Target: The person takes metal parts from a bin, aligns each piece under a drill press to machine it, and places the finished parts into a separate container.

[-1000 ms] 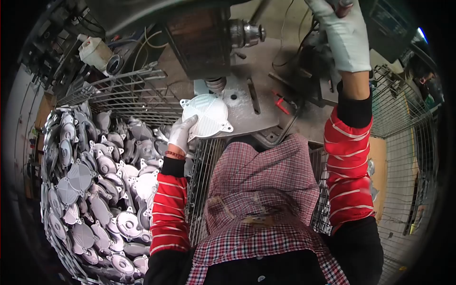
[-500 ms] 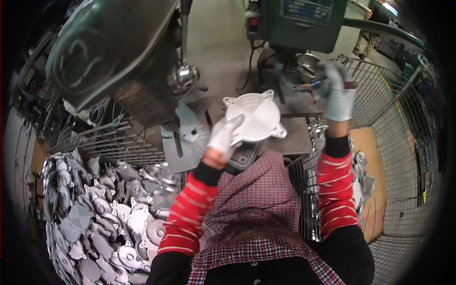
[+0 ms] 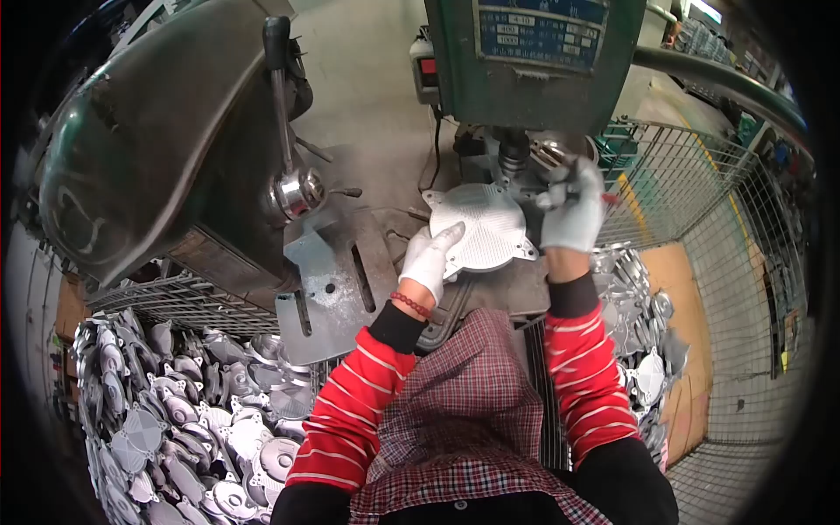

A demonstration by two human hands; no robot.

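My left hand [image 3: 429,260], in a white glove, grips the near left edge of a round cast-metal plate [image 3: 481,226], thumb on top. The plate has a ribbed face and small lugs with holes around its rim. Its far lug lies beneath the spindle [image 3: 513,156] of a green drill press [image 3: 534,74]; whether they touch I cannot tell. My right hand [image 3: 573,212], also gloved, is right of the plate beside the press's shiny hub. Its fingers curl closed around what looks like a feed lever, mostly hidden, with a red end [image 3: 610,199] showing.
A second drill press [image 3: 149,149] stands at left, with a slotted table [image 3: 328,293] below. Many similar castings [image 3: 188,420] fill a wire bin at lower left. More castings [image 3: 647,376] and cardboard [image 3: 687,341] lie in a wire cage [image 3: 735,262] at right.
My right hand has come down and left beside the hub. The plate has shifted slightly right and nearer me under the spindle, still in my left hand. My view has moved a little.
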